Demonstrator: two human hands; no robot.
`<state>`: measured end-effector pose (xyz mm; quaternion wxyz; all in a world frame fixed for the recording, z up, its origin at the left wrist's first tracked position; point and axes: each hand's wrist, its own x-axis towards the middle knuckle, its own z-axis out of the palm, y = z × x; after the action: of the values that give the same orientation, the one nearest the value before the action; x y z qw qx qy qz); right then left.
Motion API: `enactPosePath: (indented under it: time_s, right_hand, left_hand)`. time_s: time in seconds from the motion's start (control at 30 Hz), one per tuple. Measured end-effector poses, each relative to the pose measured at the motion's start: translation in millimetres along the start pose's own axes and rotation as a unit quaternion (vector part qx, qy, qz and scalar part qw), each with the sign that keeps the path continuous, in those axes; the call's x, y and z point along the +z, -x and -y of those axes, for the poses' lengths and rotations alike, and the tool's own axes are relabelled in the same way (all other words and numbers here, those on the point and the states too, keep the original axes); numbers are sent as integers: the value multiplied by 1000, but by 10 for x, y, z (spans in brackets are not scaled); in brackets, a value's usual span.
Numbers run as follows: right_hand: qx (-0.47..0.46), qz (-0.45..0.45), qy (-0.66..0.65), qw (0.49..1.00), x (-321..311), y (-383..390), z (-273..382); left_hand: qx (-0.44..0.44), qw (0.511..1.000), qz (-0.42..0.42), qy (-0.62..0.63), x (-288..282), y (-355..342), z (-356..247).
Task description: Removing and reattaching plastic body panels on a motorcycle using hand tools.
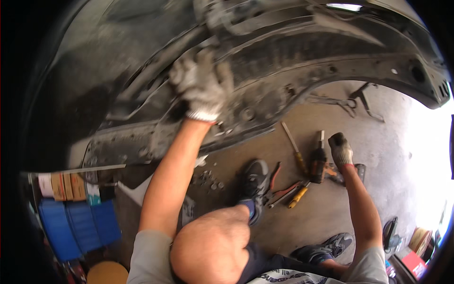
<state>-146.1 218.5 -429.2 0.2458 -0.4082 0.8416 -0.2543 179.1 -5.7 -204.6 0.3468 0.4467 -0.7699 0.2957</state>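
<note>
My left hand [201,87], in a whitish knit glove with a red cuff edge, reaches up to the dirty black underside of a car [265,78]. Its fingers are spread over the dark panel next to a long bar [165,57], slightly blurred. My right hand [340,149], gloved alike with dark, soiled fingers, is closed above the floor at the right. What it holds, if anything, is hidden. Just left of it lies an orange-and-black cordless power tool [318,165] with a metal bit. Beside that tool are a yellow-handled screwdriver [299,158] and red-handled pliers [275,176].
Another yellow-handled screwdriver [299,196] lies near my foot. Several small fasteners [208,181] are scattered left of my shoe [255,180]. Metal tools [357,102] lie beyond the car's curved edge. Blue bins [78,227] and cardboard boxes [68,186] stand at the left.
</note>
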Motion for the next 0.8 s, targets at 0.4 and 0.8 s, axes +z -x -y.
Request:
enactPosePath:
  time_s: [0.4, 0.8]
  right_hand:
    - [-343, 234, 245, 876, 2055, 1489, 2131]
    - [-249, 360, 166, 884, 2064, 1730, 2472]
  left_hand:
    - [45, 999, 15, 2, -163, -136, 193]
    - [37, 998, 25, 35, -209, -122, 205]
